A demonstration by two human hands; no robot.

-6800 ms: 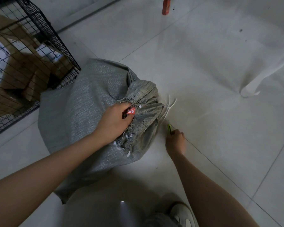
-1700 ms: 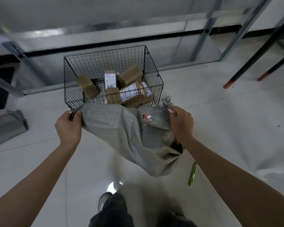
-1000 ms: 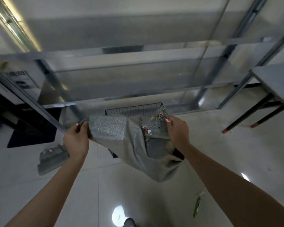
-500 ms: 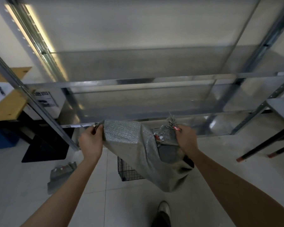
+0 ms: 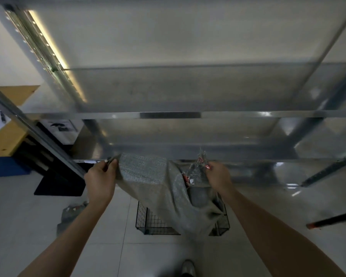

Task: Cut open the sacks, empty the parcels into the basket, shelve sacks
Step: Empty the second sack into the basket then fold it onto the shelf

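An emptied grey woven sack [image 5: 158, 188] hangs slack between my two hands, in front of a metal shelf rack [image 5: 168, 114]. My left hand [image 5: 101, 179] grips one corner of it. My right hand [image 5: 218, 175] grips the frayed mouth end, which bears red tags. The sack's top edge is about level with the front lip of a lower shelf [image 5: 248, 159]. Below, the black wire basket [image 5: 148, 222] stands on the floor, mostly hidden behind the hanging sack.
Another flat grey sack [image 5: 68, 214] lies on the tiled floor at the left. A slanted rack post [image 5: 38, 136] runs past my left hand. A dark leg with a red tip [image 5: 328, 221] crosses at the right. My shoe [image 5: 188, 266] shows at the bottom.
I have stood up with the emptied sack and raised it from over the basket to the lower shelf's height. The view has tilted upward onto the rack; both hands keep their grip.
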